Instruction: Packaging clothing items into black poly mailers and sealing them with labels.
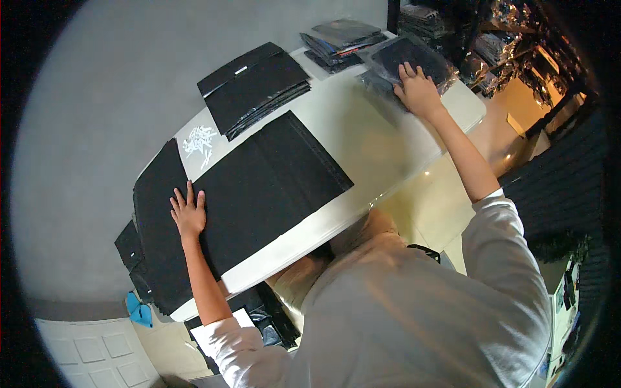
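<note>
My left hand (189,213) lies with fingers spread where two black fabric pieces meet. One is a large flat black cloth panel (272,187) across the middle of the white table (372,139); the other is a stack of black cloth panels (158,226) at the table's left end. At the far right, my right hand (417,92) rests open on a dark item in a clear plastic bag (404,57). Whatever lies under that palm is hidden. Neither hand grips anything.
Folded black pieces (249,87) are piled at the table's far side, beside small white strips (199,141). More plastic-wrapped packs (339,42) sit at the back. Shelves with bagged goods (498,45) stand at the far right. Black items lie below the near left edge.
</note>
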{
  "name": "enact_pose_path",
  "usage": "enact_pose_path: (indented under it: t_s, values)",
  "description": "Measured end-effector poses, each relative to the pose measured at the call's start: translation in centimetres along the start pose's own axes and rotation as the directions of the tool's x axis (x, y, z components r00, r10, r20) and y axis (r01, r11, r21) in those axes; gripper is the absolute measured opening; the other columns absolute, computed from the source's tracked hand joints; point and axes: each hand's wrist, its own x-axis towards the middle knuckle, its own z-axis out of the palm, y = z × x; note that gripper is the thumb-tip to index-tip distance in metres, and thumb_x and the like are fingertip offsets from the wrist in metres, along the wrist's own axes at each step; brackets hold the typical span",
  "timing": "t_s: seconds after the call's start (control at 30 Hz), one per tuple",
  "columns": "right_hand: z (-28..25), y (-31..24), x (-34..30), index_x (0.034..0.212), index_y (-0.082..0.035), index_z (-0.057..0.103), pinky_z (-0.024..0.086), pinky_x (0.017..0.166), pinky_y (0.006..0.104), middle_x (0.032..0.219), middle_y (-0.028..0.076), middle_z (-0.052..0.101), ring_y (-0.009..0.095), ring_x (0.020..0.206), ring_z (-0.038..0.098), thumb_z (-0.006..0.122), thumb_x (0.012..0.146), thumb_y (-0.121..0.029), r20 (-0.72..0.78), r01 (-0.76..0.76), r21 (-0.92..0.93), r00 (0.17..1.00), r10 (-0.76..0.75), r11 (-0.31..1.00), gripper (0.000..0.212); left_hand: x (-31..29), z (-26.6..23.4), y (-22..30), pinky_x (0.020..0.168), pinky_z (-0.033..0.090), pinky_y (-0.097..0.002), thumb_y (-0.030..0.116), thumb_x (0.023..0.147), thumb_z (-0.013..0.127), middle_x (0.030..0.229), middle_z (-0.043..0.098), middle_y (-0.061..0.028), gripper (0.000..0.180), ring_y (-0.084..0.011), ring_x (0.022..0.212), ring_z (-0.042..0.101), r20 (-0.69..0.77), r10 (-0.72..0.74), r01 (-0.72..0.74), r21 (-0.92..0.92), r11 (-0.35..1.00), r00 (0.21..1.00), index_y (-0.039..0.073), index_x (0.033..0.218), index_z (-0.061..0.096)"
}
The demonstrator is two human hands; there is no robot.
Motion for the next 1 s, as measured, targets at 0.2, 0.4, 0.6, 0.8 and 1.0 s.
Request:
enact_pose_path:
  t_s: [0.2, 0.4, 0.6, 0.8, 1.0]
  values:
    - [-1.1, -2.2, -0.9, 0.141, 0.0, 0.049, 0.051, 0.098, 0.0604, 0.149, 0.02, 0.049, 0.046, 0.132, 0.05, 0.06, 0.095, -0.033, -0.052, 0.045, -0.056, 0.997, -0.048, 0.997, 0.058, -0.3, -0.4, 0.2, 0.123, 0.012, -0.0573, 0.067, 0.101, 0.03, 0.169, 0.013, -0.0152, 0.068, -0.0403, 0.155, 0.01, 0.005, -0.016, 0.016, -0.04, 0.999, 1.0, 0.034, 0.161, 0.025]
    - [-8.2, -6.5, -1.4, 0.107, 0.003, 0.069, 0.059, 0.079, 0.0455, 0.109, 0.024, 0.071, 0.039, 0.099, 0.071, 0.056, 0.097, -0.028, 0.155, 0.059, 0.225, 0.983, -0.096, 0.972, 0.036, -0.7, -0.7, -0.3, 0.123, 0.012, -0.0566, 0.067, 0.1, 0.032, 0.169, 0.014, -0.0158, 0.07, -0.0405, 0.155, 0.01, 0.012, -0.011, 0.012, -0.058, 0.998, 1.0, 0.032, 0.16, 0.027]
    - [-16.1, -9.0, 0.3, 0.099, 0.006, 0.071, 0.057, 0.076, 0.0363, 0.096, 0.014, 0.074, 0.024, 0.091, 0.072, 0.059, 0.097, -0.033, -0.075, 0.138, 0.888, 0.985, -0.157, 0.438, 0.04, -0.7, -0.9, 0.0, 0.124, 0.01, -0.0552, 0.067, 0.1, 0.033, 0.169, 0.014, -0.0158, 0.071, -0.0401, 0.155, 0.01, 0.012, -0.009, 0.01, -0.107, 0.994, 1.0, 0.029, 0.16, 0.028]
    - [-13.5, -10.8, 2.2, 0.12, 0.001, 0.066, 0.05, 0.099, 0.0356, 0.12, 0.007, 0.07, 0.021, 0.107, 0.066, 0.063, 0.094, -0.032, 0.209, -0.329, 0.809, 0.936, -0.284, -0.488, 0.042, -0.9, -0.3, -0.5, 0.124, 0.011, -0.055, 0.066, 0.1, 0.033, 0.168, 0.014, -0.0169, 0.071, -0.0405, 0.155, 0.01, -0.014, 0.015, -0.017, -0.114, 0.993, 1.0, 0.028, 0.16, 0.03]
    - [-3.4, -10.9, 2.1, 0.131, -0.003, 0.064, 0.054, 0.076, 0.034, 0.102, 0.009, 0.072, 0.015, 0.095, 0.065, 0.062, 0.094, -0.032, 0.648, -0.649, 0.753, 0.706, -0.286, 0.106, 0.047, -0.5, -0.2, -0.4, 0.124, 0.012, -0.0545, 0.068, 0.1, 0.033, 0.168, 0.015, -0.0173, 0.073, -0.0396, 0.155, 0.011, -0.022, 0.023, -0.025, -0.088, 0.996, 0.999, 0.026, 0.16, 0.03]
